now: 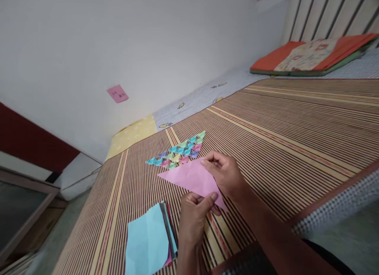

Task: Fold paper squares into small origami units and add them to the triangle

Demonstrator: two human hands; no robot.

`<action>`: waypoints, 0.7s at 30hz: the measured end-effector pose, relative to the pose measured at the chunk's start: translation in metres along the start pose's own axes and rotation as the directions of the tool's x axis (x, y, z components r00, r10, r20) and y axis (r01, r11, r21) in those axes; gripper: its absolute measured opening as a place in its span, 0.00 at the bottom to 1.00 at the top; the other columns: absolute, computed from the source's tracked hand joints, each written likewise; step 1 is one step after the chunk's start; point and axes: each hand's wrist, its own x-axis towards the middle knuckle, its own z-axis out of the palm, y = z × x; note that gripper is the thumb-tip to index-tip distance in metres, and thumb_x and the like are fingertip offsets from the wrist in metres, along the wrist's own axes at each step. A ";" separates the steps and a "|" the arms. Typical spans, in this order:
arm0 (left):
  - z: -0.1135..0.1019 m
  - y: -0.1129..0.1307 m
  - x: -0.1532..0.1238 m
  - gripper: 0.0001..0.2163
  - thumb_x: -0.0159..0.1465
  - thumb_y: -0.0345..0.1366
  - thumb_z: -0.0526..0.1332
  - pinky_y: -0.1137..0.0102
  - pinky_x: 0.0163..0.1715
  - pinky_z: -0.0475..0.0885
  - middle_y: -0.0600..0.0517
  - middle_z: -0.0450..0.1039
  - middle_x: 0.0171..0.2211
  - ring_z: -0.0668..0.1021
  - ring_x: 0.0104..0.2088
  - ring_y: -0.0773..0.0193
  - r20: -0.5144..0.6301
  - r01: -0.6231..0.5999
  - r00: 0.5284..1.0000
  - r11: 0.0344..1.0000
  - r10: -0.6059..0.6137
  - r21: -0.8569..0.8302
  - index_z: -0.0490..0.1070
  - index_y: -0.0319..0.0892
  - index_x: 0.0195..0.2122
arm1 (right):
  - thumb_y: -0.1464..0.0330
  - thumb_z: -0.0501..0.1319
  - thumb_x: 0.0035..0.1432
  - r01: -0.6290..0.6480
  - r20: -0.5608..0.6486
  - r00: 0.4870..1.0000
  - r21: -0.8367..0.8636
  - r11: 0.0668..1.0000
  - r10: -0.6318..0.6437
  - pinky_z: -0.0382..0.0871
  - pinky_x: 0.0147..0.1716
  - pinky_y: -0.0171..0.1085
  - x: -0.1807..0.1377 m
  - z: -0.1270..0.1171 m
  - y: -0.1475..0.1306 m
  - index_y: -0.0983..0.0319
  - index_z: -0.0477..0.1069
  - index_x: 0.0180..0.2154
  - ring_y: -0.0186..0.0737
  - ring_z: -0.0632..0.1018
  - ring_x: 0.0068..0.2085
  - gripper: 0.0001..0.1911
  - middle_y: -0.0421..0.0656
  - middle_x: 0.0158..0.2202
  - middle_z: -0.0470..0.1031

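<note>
A pink paper (pixel 191 177) folded into a triangle lies on the striped bamboo mat (pixel 281 136). My left hand (pixel 194 217) pinches its near corner between thumb and fingers. My right hand (pixel 223 171) pinches its far right corner, fingers curled. Just beyond the pink paper lies a triangular patch of several small folded paper pieces (pixel 179 152) in blue, green, pink and purple. A stack of coloured paper sheets (pixel 148 241), light blue on top, sits to the left of my left forearm.
The mat covers a bed with a checked sheet (pixel 204 95) along a white wall (pixel 118 42). A pink note (pixel 117 93) is stuck on the wall. An orange folded cushion (pixel 314 53) lies at the far right. The bed's near edge (pixel 331 210) runs on the right.
</note>
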 end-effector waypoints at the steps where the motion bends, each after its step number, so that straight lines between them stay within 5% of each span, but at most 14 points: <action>1: 0.001 -0.002 0.001 0.16 0.54 0.41 0.73 0.72 0.26 0.66 0.50 0.74 0.14 0.71 0.17 0.69 0.017 0.006 1.000 1.000 -0.006 0.000 0.76 0.38 0.15 | 0.64 0.63 0.58 0.000 -0.007 1.000 0.005 1.000 0.001 0.59 0.22 0.33 0.001 -0.001 0.000 0.63 0.71 0.30 0.33 0.66 0.24 0.09 0.37 0.23 0.67; 7: 0.003 -0.011 0.004 0.11 0.47 0.37 0.77 0.72 0.20 0.66 0.46 0.78 0.19 0.75 0.17 0.64 0.122 0.039 0.992 0.999 -0.034 -0.037 0.79 0.36 0.21 | 0.64 0.64 0.58 0.024 -0.043 0.999 0.000 1.000 -0.024 0.59 0.23 0.33 0.008 -0.010 0.001 0.62 0.71 0.29 0.33 0.66 0.25 0.09 0.37 0.24 0.67; 11: -0.012 -0.007 0.009 0.11 0.48 0.38 0.76 0.72 0.31 0.72 0.50 0.80 0.25 0.80 0.28 0.63 -0.071 -0.099 0.994 0.983 0.088 -0.157 0.79 0.39 0.29 | 0.66 0.63 0.59 0.019 0.077 0.997 -0.030 0.999 -0.016 0.62 0.26 0.33 0.005 -0.013 -0.006 0.63 0.72 0.30 0.35 0.68 0.27 0.07 0.38 0.25 0.70; 15: -0.023 0.002 0.009 0.13 0.56 0.44 0.71 0.68 0.44 0.74 0.50 0.82 0.35 0.82 0.38 0.61 -0.311 -0.268 0.933 0.924 0.180 -0.271 0.79 0.42 0.38 | 0.69 0.62 0.60 0.058 0.220 0.975 -0.069 0.996 -0.042 0.64 0.30 0.34 -0.004 -0.002 -0.013 0.63 0.74 0.30 0.36 0.71 0.30 0.06 0.39 0.27 0.73; 21: -0.018 0.005 0.003 0.16 0.54 0.37 0.74 0.61 0.47 0.75 0.46 0.83 0.38 0.82 0.41 0.55 -0.278 -0.260 0.942 0.934 0.189 -0.245 0.81 0.37 0.43 | 0.70 0.61 0.62 0.094 0.195 0.978 -0.096 0.991 -0.074 0.64 0.29 0.34 -0.008 0.005 -0.010 0.63 0.74 0.31 0.36 0.71 0.29 0.06 0.38 0.26 0.72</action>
